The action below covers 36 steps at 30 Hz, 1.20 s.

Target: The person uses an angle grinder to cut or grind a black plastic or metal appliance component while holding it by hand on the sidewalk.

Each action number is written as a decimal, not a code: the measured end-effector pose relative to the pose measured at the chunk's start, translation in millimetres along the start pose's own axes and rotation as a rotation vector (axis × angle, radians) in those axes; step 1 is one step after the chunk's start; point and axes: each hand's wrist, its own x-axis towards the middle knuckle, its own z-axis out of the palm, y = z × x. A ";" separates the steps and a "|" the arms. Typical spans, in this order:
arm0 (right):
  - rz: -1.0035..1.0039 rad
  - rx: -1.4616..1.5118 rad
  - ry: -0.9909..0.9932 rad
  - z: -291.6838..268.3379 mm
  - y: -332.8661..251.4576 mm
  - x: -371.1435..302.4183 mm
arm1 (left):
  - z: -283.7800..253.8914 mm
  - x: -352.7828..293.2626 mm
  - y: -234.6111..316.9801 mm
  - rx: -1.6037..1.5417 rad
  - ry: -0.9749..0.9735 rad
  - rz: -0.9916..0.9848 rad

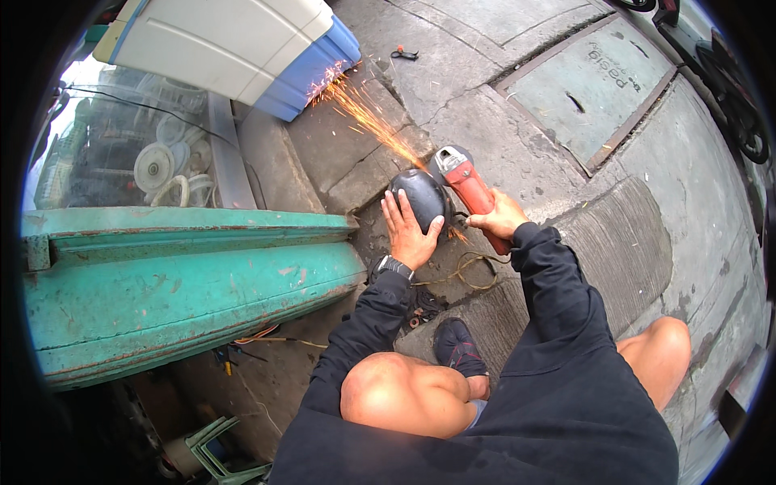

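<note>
In my right hand (503,217) is a red angle grinder (470,191) with a silver-grey head, my fingers closed round its body. The grinder's disc end is against the right side of a black domed metal casing (419,199), where orange sparks start. My left hand (411,236) holds the casing from the near left, fingers spread over its dome and thumb along its near edge. The casing's underside and the exact contact of the disc are hidden. A yellowish cord (465,271) lies looped on the ground below the grinder.
Sparks fly forward left onto a white and blue cooler box (303,73). A worn green metal piece (186,283) and a glass case (145,137) of spools stand left. A small black and red tool (404,54) lies ahead. A ridged concrete ramp (618,246) is on the right.
</note>
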 end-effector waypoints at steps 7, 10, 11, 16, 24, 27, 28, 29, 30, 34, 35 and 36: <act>0.007 0.061 -0.003 3.3 11.5 -10.4 | 2.7 -0.2 -4.4 -0.015 -0.001 -0.007; 0.002 0.040 0.019 5.8 20.4 -12.4 | 1.6 0.5 -1.3 -0.020 -0.013 -0.012; -0.002 0.036 0.026 6.5 20.5 -13.5 | 1.4 0.9 -1.3 -0.022 -0.012 -0.011; -0.002 0.023 0.028 4.5 13.1 -21.0 | 0.0 0.7 -1.5 -0.011 -0.024 -0.031; 0.009 0.053 0.007 6.1 6.0 -6.1 | 2.5 0.6 -3.0 -0.006 -0.018 -0.024; 0.009 0.038 0.000 5.0 2.5 2.2 | 2.5 1.4 -1.5 -0.018 -0.026 -0.025; 0.008 0.047 0.003 4.6 1.7 3.4 | 2.8 2.0 -0.5 -0.014 -0.024 -0.022; 0.004 0.056 0.002 5.3 -0.2 3.9 | 2.9 1.4 -1.4 -0.007 -0.019 -0.022; 0.002 0.046 0.003 5.4 -1.1 3.0 | 3.1 1.0 -2.3 0.000 -0.015 -0.022; -0.004 0.024 0.025 5.3 1.6 -9.1 | 3.7 0.1 -3.6 -0.015 0.001 -0.014; -0.005 0.024 0.034 5.0 3.9 -13.4 | 4.3 0.2 -3.8 -0.015 0.005 -0.009; -0.005 0.028 0.034 5.2 7.6 -15.6 | 4.8 0.4 -3.9 -0.015 0.009 -0.004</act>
